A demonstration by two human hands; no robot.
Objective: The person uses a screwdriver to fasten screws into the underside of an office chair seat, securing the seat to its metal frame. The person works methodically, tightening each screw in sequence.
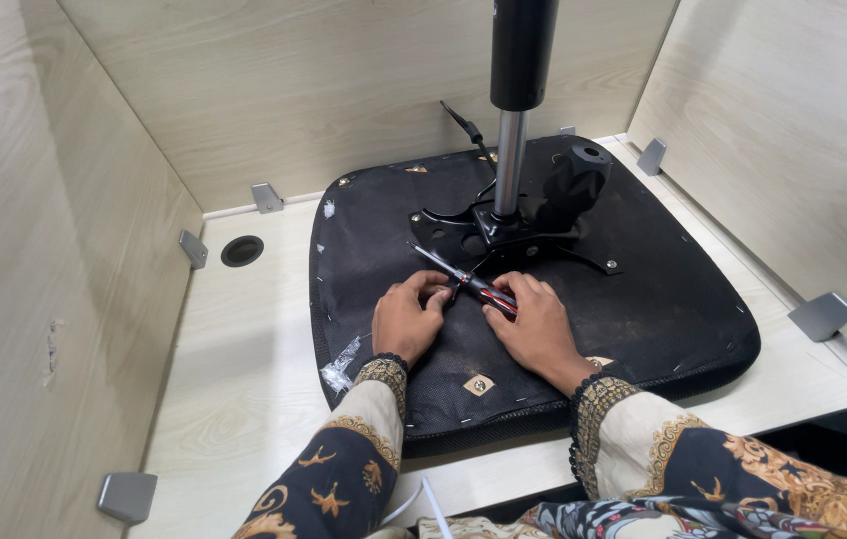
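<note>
We find an upturned black chair seat [643, 299] lying flat on the pale worktop [234, 389], its metal gas column [509, 160] standing upright from the central mounting plate [503, 235]. Both hands rest on the seat underside, just in front of that plate. The right hand [535, 324] has its grip closed around the red-and-black handle of a screwdriver [468, 282]. The left hand [407, 317] is curled, its fingertips touching the screwdriver shaft; we cannot tell whether it clasps it.
</note>
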